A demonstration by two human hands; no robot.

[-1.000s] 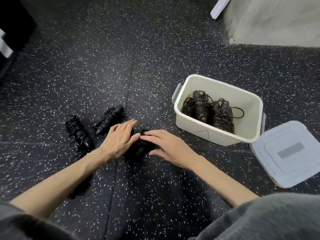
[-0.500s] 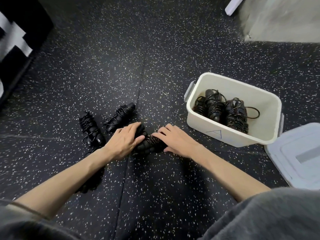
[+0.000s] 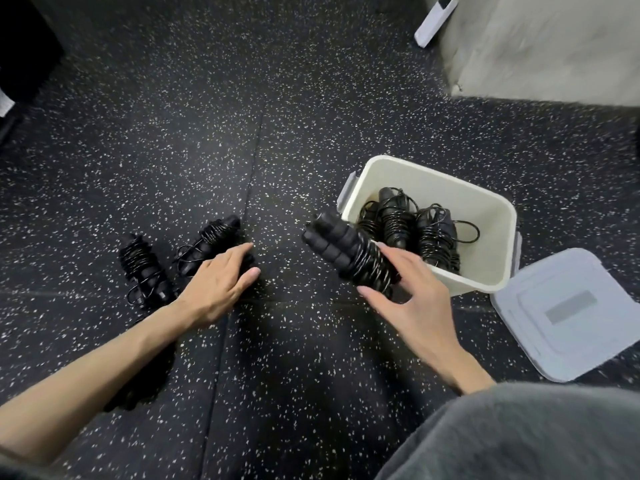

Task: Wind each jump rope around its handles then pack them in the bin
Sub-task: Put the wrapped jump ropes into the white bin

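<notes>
My right hand holds a wound black jump rope between thumb and fingers, lifted off the floor at the near left corner of the cream bin. Inside the bin lie wound ropes, at least two. My left hand rests on the near end of another wound rope on the floor, fingers curled over it. A third floor bundle lies to the left of that hand, untouched.
The bin's grey lid lies flat on the speckled rubber floor to the right of the bin. A pale wall base and a white device stand at the back right. Dark equipment sits at the far left.
My right hand has lifted the wound rope off the floor and carried it right, up to the bin's corner. My left hand let go of it and moved left onto another bundle.
</notes>
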